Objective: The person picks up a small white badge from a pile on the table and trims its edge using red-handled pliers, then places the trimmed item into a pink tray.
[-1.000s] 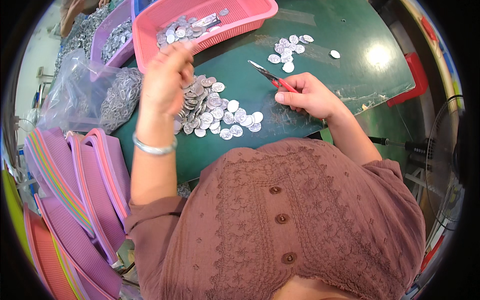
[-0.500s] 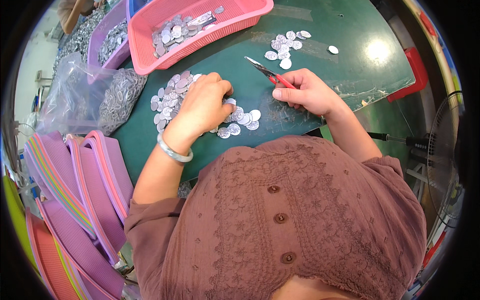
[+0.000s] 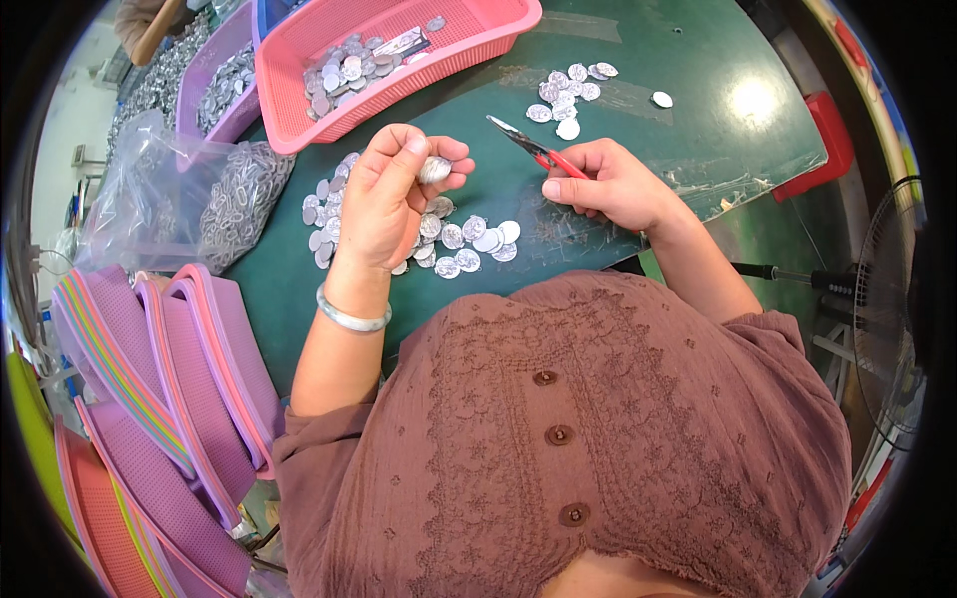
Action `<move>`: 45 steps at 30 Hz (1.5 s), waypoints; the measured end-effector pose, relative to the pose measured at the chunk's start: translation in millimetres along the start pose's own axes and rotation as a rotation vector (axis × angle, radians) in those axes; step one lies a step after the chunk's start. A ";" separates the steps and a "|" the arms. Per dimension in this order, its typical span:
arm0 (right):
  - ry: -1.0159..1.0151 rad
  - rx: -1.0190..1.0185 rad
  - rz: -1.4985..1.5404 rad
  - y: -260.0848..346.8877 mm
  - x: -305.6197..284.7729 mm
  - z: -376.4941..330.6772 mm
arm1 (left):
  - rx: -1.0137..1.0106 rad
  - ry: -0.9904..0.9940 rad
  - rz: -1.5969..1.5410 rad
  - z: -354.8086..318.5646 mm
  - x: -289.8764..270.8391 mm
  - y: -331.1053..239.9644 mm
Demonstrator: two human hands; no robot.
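Head camera view: the left hand (image 3: 384,204) pinches a silver oval medal (image 3: 435,170) between thumb and fingers above the medal pile (image 3: 452,236) on the green tabletop (image 3: 713,135), while the right hand's (image 3: 620,187) fingers grasp red-handled pliers (image 3: 544,155).

Holding the left hand (image 3: 387,204) up on the left, pinching between thumb (image 3: 409,149) and curled fingers (image 3: 451,148); reaching from the right with the right forearm (image 3: 706,274), gripping with the right hand (image 3: 613,189), pointing its thumb leftward.
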State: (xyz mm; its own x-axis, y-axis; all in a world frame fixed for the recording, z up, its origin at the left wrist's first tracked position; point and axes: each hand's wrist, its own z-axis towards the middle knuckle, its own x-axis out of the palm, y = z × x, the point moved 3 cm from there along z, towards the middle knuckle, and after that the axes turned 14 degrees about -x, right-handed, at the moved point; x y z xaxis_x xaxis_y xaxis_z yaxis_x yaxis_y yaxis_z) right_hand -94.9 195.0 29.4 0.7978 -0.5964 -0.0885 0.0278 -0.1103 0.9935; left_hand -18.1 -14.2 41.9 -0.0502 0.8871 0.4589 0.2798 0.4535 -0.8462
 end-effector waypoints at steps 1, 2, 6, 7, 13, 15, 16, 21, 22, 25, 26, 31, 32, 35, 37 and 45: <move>0.001 0.005 -0.002 -0.4 -0.2 -0.2 | 0.033 0.017 -0.020 -0.5 1.0 0.6; 0.003 0.003 0.000 -1.0 -0.3 -0.1 | 0.048 -0.014 0.002 -2.4 4.2 1.8; 0.005 -0.008 0.005 -3.4 0.4 -0.3 | 0.009 -0.038 -0.093 -6.7 16.6 5.2; 0.004 -0.014 0.005 -3.4 0.5 -0.1 | -0.023 -0.018 -0.162 -6.3 16.8 6.1; 0.008 -0.009 0.013 -3.9 0.7 0.0 | -0.015 -0.010 -0.201 -8.4 18.1 11.4; 0.013 -0.011 0.010 -3.0 1.1 -0.2 | 0.001 -0.029 -0.193 -8.4 20.4 11.8; 0.017 -0.013 0.008 -2.6 1.2 -0.2 | 0.010 -0.038 -0.188 -8.3 21.5 11.9; 0.044 -0.099 -0.081 -5.5 3.3 -0.5 | 0.066 -0.151 -0.165 -6.2 17.2 16.0; 0.049 -0.130 -0.104 -5.1 4.7 -1.2 | 0.076 -0.173 -0.154 -5.8 16.3 16.6; 0.085 -0.217 -0.280 -3.4 8.1 -2.1 | 0.130 -0.217 -0.077 -6.4 19.2 15.3; 0.087 -0.216 -0.330 0.3 10.3 -2.4 | 0.157 -0.224 -0.052 -6.3 20.3 14.5; 0.080 -0.315 -0.432 2.4 14.5 -1.2 | 0.235 -0.238 0.041 -6.1 25.8 12.5; 0.081 -0.329 -0.445 3.1 15.3 -1.0 | 0.235 -0.239 0.044 -5.9 26.2 13.0; 0.077 -0.343 -0.447 6.0 17.5 -1.0 | 0.231 -0.243 0.052 -4.9 27.4 14.0; 0.083 -0.343 -0.466 6.9 17.8 -0.6 | 0.222 -0.248 0.056 -5.3 28.9 13.1; 0.077 -0.327 -0.479 6.5 19.0 -0.9 | 0.211 -0.241 0.032 -4.5 28.8 14.3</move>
State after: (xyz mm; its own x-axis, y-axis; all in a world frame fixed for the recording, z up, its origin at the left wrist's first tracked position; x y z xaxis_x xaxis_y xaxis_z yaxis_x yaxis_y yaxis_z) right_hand -79.0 183.6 34.3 0.6915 -0.4802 -0.5397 0.5708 -0.0946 0.8156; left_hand -11.3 17.5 44.2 -0.2777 0.8845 0.3748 0.0809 0.4103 -0.9084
